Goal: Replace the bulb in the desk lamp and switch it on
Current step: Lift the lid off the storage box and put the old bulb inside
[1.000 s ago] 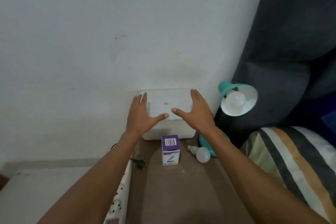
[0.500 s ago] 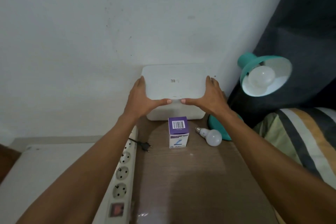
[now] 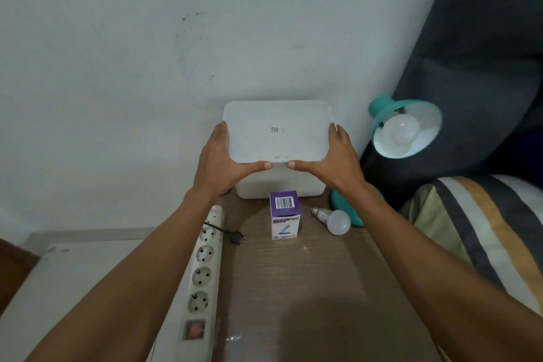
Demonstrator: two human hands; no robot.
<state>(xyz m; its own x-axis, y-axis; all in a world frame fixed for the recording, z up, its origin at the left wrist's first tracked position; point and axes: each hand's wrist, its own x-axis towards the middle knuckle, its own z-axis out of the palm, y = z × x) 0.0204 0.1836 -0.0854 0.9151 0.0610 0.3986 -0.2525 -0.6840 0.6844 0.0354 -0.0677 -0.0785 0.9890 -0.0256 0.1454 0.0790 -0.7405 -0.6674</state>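
Hands: our left hand and right hand grip the box lid.
Bulb: spare bulb, right of box; fragile, we judge; hold its globe.

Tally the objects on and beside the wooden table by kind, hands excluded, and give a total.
Light bulbs: 2, one in the lamp, one loose on the table
Teal desk lamp: 1
White lidded box: 1
Purple bulb carton: 1
Power strip: 1
Unplugged black plug: 1
Total: 7
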